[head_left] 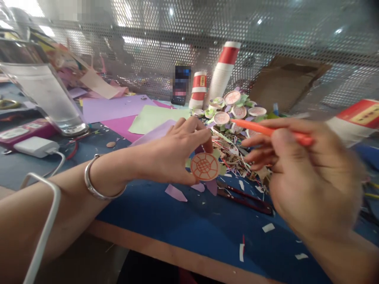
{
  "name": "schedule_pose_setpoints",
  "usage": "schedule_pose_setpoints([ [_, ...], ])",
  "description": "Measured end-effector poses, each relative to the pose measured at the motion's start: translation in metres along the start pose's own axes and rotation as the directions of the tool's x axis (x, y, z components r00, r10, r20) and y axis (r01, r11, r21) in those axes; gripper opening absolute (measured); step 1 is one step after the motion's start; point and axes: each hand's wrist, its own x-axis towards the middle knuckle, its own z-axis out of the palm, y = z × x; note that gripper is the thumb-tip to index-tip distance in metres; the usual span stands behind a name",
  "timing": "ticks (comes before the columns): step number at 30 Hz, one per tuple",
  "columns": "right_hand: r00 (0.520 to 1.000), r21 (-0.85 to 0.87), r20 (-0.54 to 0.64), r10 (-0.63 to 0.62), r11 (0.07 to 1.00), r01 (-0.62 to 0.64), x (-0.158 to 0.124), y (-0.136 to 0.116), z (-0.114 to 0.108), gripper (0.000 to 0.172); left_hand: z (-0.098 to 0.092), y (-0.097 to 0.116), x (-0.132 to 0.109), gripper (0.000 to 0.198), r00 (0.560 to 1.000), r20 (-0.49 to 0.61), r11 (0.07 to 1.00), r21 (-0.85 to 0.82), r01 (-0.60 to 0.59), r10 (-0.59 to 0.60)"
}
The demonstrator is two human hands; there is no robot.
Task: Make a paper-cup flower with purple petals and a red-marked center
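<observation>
My left hand (pixel 185 152) holds a small round disc (pixel 204 167) by its edge; orange-red lines form a grid and spokes on its pale face. Green and purple paper pieces show around the disc. In my right hand (pixel 308 177), an orange pen (pixel 266 130) is pinched between thumb and fingers, its tip pointing left above the disc. Behind the hands, several similar discs (pixel 221 118) with green paper lie in a pile. Dark red snips (pixel 248 201) rest on the blue table (pixel 177 232) below the hands.
Stacked paper cups (pixel 222 75) and a phone (pixel 180 85) stand at the back. Purple paper (pixel 115 107) and green paper (pixel 156 120) lie behind my left hand. At the left are a glass of water (pixel 47 94) and a white charger (pixel 35 146) with a cable. Scraps cover the middle.
</observation>
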Motion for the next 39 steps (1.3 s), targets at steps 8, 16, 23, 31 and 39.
schedule_pose_setpoints([
  [8,0.951,-0.09,0.298,0.086,0.994,-0.062,0.004,0.014,0.002,0.025,0.001,0.006,0.002,0.041,0.987,-0.158,0.999,0.011,-0.035,0.036],
  [16,0.948,0.045,0.288,0.134,0.987,-0.154,0.005,0.014,0.006,0.023,0.004,0.003,0.003,0.063,0.976,-0.217,0.965,-0.25,-0.08,0.025],
  [23,0.959,-0.014,0.259,0.116,0.993,-0.116,0.008,0.016,0.003,0.022,0.006,-0.009,0.011,0.046,0.984,0.051,0.523,-0.842,0.134,-0.169],
  [31,0.973,-0.145,0.216,0.084,0.988,-0.054,0.009,0.013,0.002,0.019,0.003,-0.009,0.014,0.026,0.94,0.008,0.321,-0.939,0.125,-0.342],
  [39,0.975,-0.331,0.222,-0.009,0.94,0.084,0.008,0.017,-0.004,0.025,0.001,-0.014,0.015,0.02,0.872,-0.046,0.337,-0.931,0.139,-0.487],
])
